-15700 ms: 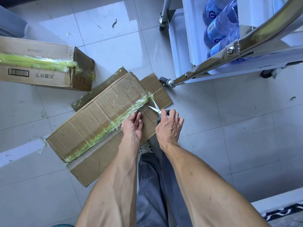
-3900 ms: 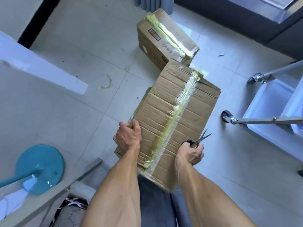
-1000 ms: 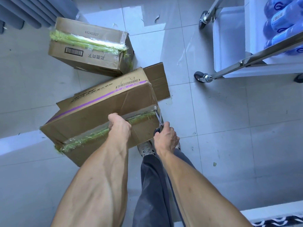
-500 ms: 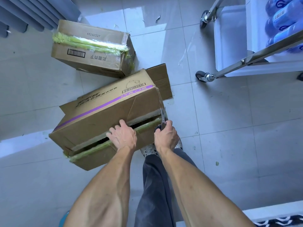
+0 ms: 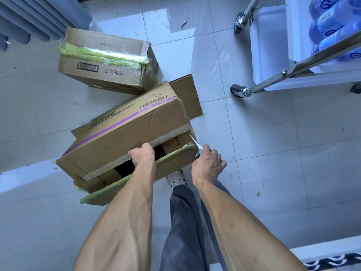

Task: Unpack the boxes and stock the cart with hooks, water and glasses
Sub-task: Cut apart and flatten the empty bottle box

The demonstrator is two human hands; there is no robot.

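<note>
Left hand (image 5: pixel 141 156) curled over the raised flap of the purple-striped box (image 5: pixel 125 137) on the tiled floor, right hand (image 5: pixel 208 166) wrapped round scissors (image 5: pixel 196 143) at its corner, second taped box (image 5: pixel 106 61) behind, cart (image 5: pixel 293 71) at right holding blue water bottles (image 5: pixel 332 22), perhaps 5.

Matt brown corrugated cardboard box (image 5: pixel 125 137) with creased, glossy yellow-green tape; a second taped cardboard box (image 5: pixel 105 61) at eleven o'clock. Glossy grey floor tiles (image 5: pixel 273 143). At two o'clock, polished metal cart (image 5: pixel 304 64) frame, translucent blue plastic bottles (image 5: pixel 330 20).
</note>
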